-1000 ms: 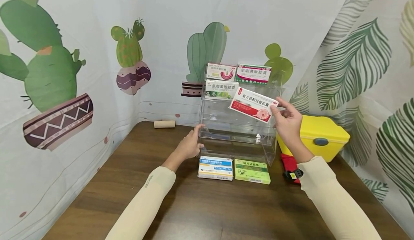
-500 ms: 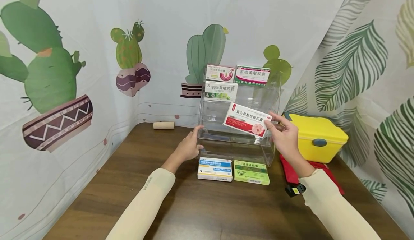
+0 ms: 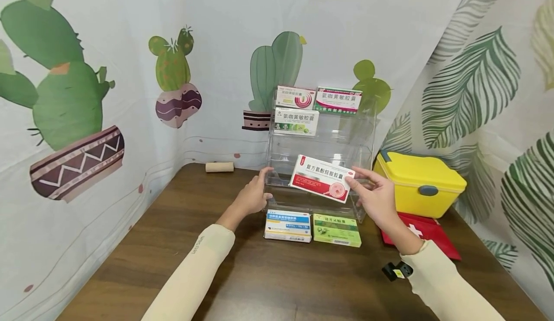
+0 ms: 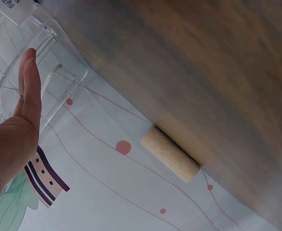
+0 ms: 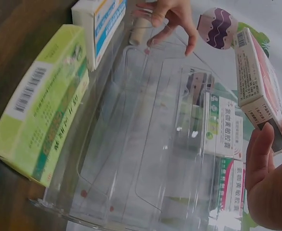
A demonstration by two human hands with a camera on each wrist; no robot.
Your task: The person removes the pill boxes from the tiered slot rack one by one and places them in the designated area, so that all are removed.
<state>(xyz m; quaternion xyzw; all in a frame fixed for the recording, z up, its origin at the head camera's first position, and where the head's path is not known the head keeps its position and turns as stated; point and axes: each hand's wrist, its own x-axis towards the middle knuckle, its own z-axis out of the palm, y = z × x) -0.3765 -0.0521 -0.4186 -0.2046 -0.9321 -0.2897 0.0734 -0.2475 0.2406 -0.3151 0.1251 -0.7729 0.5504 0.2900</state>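
Observation:
My right hand (image 3: 375,193) pinches a red-and-white medicine box (image 3: 322,179) by its right end. The box is tilted, its printed front towards me, in front of the middle tiers of a clear stepped display stand (image 3: 277,160). Its barcode side shows in the right wrist view, with the thumb and fingers at one end. My left hand (image 3: 252,192) rests against the stand's left side, fingers fairly straight in the left wrist view. The stand's upper tiers hold a pink-and-white box (image 3: 295,98), a magenta-and-white box (image 3: 338,100) and, lower, a green-and-white box (image 3: 296,122).
A blue-and-white box (image 3: 287,225) and a lime-green box (image 3: 336,229) lie before the stand on the wooden table (image 3: 251,282). At right are a yellow case (image 3: 426,184) and a red pouch (image 3: 433,237) with a white cross. A tan roll (image 3: 219,167) lies by the back wall.
My right hand has lowered the red-and-white box and brought it slightly left, from the upper tiers to the middle ones. The left hand stays at the stand's side.

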